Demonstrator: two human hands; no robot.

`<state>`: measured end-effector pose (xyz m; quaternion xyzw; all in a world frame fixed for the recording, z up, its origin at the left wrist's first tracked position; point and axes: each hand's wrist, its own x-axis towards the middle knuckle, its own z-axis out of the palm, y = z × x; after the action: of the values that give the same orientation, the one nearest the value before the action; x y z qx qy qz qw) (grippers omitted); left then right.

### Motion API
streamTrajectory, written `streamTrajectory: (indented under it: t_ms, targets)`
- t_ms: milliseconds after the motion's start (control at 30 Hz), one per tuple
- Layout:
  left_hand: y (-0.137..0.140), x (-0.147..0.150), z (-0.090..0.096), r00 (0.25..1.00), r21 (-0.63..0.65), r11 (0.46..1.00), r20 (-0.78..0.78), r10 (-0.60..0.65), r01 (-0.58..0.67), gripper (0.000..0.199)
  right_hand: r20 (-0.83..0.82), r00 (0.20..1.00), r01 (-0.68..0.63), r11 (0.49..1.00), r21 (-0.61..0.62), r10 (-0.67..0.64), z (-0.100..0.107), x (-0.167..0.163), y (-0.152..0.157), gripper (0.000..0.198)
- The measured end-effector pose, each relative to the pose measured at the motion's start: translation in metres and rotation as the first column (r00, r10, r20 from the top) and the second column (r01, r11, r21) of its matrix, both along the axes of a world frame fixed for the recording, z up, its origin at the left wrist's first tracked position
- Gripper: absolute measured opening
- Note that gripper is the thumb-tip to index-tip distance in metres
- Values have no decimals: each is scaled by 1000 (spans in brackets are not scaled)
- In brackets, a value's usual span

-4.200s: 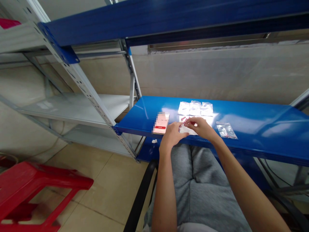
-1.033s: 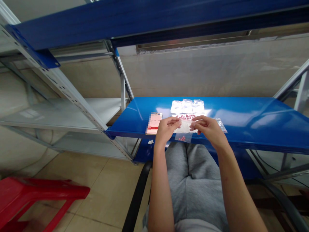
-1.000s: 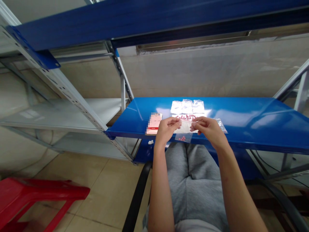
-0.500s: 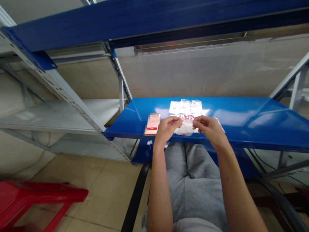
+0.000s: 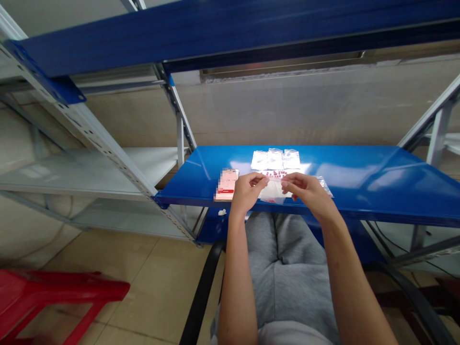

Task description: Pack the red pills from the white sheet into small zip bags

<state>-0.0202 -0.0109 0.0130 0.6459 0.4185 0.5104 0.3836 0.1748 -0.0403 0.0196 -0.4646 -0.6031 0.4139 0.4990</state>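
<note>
A small clear plastic bag point(image 5: 272, 192) hangs between my two hands at the front edge of the blue shelf, with something reddish in its bottom. My left hand point(image 5: 248, 189) pinches the bag's upper left corner. At its upper right, my right hand point(image 5: 304, 189) grips the top edge with thumb and fingers. Just behind the bag, several small red pieces point(image 5: 276, 174) lie on a white sheet, partly hidden by my hands. Farther back, three flat clear bags point(image 5: 275, 159) rest side by side. Another clear bag point(image 5: 325, 187) shows beside my right hand.
A phone point(image 5: 226, 186) with a lit screen lies left of my left hand on the blue shelf point(image 5: 362, 182). An upper blue beam point(image 5: 230, 36) crosses overhead. A red plastic stool point(image 5: 68, 290) stands at lower left, and a black chair armrest point(image 5: 203, 292) is beside my left forearm.
My right hand has shifted slightly left along the bag's top edge, closer to my left hand. The left hand keeps its pinch.
</note>
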Motion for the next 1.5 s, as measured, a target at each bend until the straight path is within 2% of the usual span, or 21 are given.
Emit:
streamTrajectory:
  t_ms: [133,300,400,633,1033,1133,1267,1400,1500]
  targets:
    - [-1,2,2,1000,3,1000,-24,-4,4,21,46,998,36,999,30,-37,0,-1,1,39]
    - [-3,2,5,994,-61,992,8,-109,110,25,23,998,61,995,76,-62,2,1,-1,32]
    - [-3,4,4,990,-68,988,29,-139,141,25,9,998,59,996,62,-59,2,3,-2,31]
    - [0,10,1,991,-56,989,-10,-135,135,21,16,999,-49,999,-16,49,-1,-1,0,34]
    - [1,9,0,992,-27,991,0,-129,129,21,70,998,-1,992,123,-8,-1,-5,0,25]
    - [1,9,-1,992,-5,993,-27,-120,119,19,72,997,8,994,112,-17,0,-6,0,27]
    - [1,11,1,996,19,998,-53,-67,68,18,55,998,1,999,37,-3,1,-4,-1,34]
    - [1,14,4,999,10,999,7,-31,31,17,22,999,30,999,17,-31,-1,2,0,38]
    - [0,16,5,997,-19,998,48,-55,56,19,-7,998,57,998,35,-57,-2,6,0,38]
